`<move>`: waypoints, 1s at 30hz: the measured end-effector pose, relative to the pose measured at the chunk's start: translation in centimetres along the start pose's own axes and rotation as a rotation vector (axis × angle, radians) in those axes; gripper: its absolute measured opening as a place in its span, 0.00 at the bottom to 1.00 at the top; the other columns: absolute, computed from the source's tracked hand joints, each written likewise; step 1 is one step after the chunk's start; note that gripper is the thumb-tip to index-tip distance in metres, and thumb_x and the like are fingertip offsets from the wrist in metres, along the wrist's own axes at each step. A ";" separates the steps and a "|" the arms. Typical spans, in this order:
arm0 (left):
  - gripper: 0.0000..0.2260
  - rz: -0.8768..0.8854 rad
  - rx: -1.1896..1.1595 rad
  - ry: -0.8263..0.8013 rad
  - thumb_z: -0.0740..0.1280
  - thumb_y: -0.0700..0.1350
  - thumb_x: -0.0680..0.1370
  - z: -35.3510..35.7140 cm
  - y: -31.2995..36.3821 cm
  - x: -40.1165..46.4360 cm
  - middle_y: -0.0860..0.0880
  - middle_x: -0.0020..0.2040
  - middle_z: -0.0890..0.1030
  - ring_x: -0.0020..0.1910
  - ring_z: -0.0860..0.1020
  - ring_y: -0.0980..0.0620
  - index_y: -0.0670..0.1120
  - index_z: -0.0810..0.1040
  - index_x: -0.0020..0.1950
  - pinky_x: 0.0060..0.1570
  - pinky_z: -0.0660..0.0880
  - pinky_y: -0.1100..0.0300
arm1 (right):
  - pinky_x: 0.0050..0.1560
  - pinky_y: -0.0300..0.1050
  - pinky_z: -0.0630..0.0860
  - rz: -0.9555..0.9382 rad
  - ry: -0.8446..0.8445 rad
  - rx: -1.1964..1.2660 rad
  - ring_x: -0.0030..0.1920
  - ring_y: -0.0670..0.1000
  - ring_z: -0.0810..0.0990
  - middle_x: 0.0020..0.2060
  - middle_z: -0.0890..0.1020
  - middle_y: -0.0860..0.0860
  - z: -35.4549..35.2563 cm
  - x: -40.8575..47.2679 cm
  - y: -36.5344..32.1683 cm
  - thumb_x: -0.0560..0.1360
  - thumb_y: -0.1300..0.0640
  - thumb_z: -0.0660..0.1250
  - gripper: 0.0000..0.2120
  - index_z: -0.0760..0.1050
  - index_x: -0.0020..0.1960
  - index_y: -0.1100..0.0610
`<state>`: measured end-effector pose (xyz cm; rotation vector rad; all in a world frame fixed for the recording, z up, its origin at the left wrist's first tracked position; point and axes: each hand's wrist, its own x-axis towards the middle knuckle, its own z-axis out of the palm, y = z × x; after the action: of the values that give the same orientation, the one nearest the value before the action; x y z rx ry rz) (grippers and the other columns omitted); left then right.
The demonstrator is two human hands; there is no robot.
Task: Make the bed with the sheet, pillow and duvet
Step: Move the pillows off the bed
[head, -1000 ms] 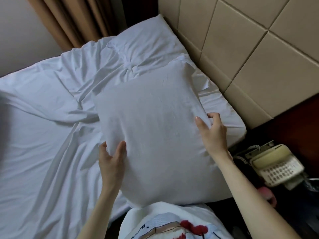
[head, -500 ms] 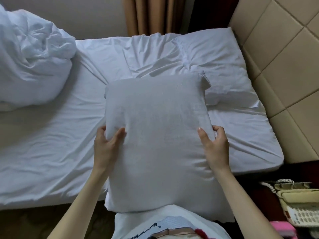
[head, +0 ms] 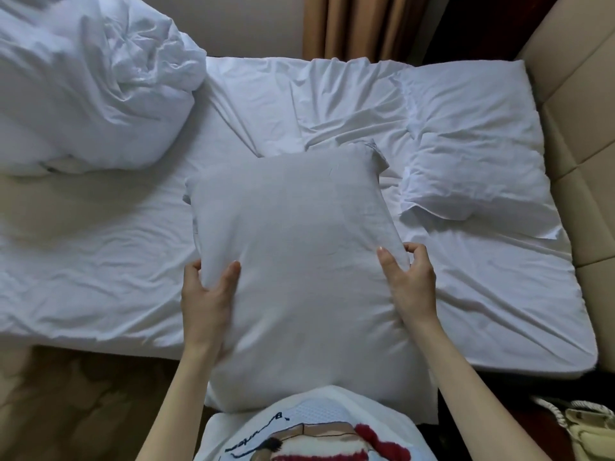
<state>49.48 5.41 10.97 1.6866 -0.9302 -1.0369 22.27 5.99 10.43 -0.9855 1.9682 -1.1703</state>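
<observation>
I hold a white pillow (head: 296, 261) upright in front of my chest, above the near edge of the bed. My left hand (head: 208, 294) grips its left side, thumb on the front. My right hand (head: 411, 284) grips its right side in the same way. A wrinkled white sheet (head: 100, 254) covers the mattress. A second white pillow (head: 472, 141) lies flat at the head end on the right. The bunched white duvet (head: 86, 84) is heaped at the far left of the bed.
A padded beige headboard (head: 579, 144) runs along the right. Brown curtains (head: 362, 24) hang behind the bed. A cream telephone (head: 589, 427) sits at the lower right. Patterned carpet (head: 83, 400) lies in front of the bed.
My view has swung left and pulled back, so the duvet heap has come into sight. The pillow stays gripped in both hands and now faces the middle of the bed.
</observation>
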 end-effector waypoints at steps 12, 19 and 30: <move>0.14 -0.005 -0.019 -0.125 0.73 0.49 0.74 -9.5 -2.1 8.2 0.49 0.49 0.83 0.48 0.82 0.48 0.48 0.73 0.55 0.51 0.79 0.48 | 0.49 0.50 0.77 0.054 0.090 -0.023 0.47 0.54 0.80 0.47 0.81 0.52 10.6 -4.5 -2.6 0.73 0.46 0.70 0.18 0.70 0.54 0.55; 0.14 0.019 0.063 -0.257 0.72 0.52 0.74 -20.5 -2.5 13.7 0.50 0.49 0.84 0.47 0.83 0.49 0.49 0.73 0.56 0.51 0.79 0.42 | 0.37 0.38 0.73 0.107 0.251 0.020 0.38 0.51 0.77 0.40 0.78 0.51 20.5 -13.1 -5.7 0.74 0.49 0.70 0.15 0.70 0.52 0.58; 0.17 0.022 0.081 -0.309 0.72 0.55 0.71 -27.4 -1.2 19.4 0.50 0.50 0.83 0.48 0.83 0.49 0.50 0.74 0.56 0.51 0.79 0.46 | 0.38 0.42 0.72 0.154 0.259 0.017 0.40 0.49 0.76 0.44 0.77 0.50 27.5 -16.3 -9.5 0.75 0.48 0.67 0.16 0.69 0.54 0.58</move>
<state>81.95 -3.28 11.50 1.6034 -1.1998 -1.2837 55.55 4.91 10.36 -0.6870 2.1875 -1.2758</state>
